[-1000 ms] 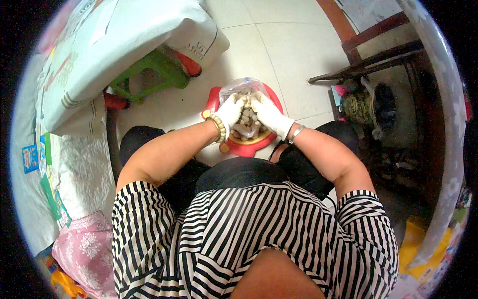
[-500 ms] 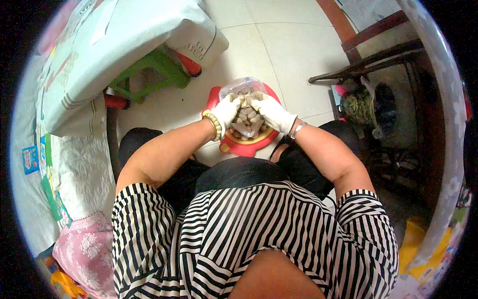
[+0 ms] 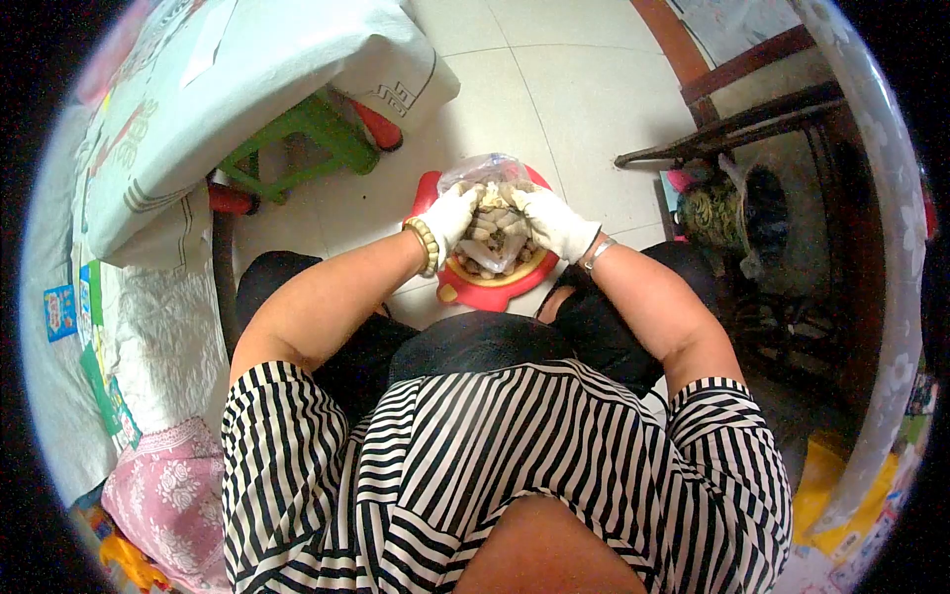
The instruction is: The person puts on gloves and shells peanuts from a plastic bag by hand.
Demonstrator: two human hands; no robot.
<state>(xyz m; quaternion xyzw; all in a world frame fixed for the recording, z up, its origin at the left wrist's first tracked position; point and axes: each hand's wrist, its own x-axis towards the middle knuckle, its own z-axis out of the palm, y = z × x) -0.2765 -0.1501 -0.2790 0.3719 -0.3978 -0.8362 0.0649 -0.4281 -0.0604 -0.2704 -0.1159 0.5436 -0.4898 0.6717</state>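
Note:
My left hand (image 3: 451, 215), in a white glove, is closed with its fingertips pinching a small pale piece (image 3: 493, 198). From the other side my right hand (image 3: 555, 226), gloved the same way, grips that piece too; its exact kind is too small to make out. Beneath both hands lies an opened clear plastic bag (image 3: 485, 170) with brownish, lumpy pieces in it. The bag rests on a low red and yellow stool (image 3: 482, 299) between my knees. The fingers hide part of the bag's contents.
To the left stands a table under a pale cloth (image 3: 287, 59), with a green plastic stool (image 3: 307, 144) below it. A dark wooden frame (image 3: 732, 124) and a bundled patterned item (image 3: 714, 213) are at the right. Light tiles (image 3: 554, 89) cover the floor ahead.
My hands have shifted slightly apart at the wrists, my right hand a little to the right. The pale piece between my fingertips shows more plainly now.

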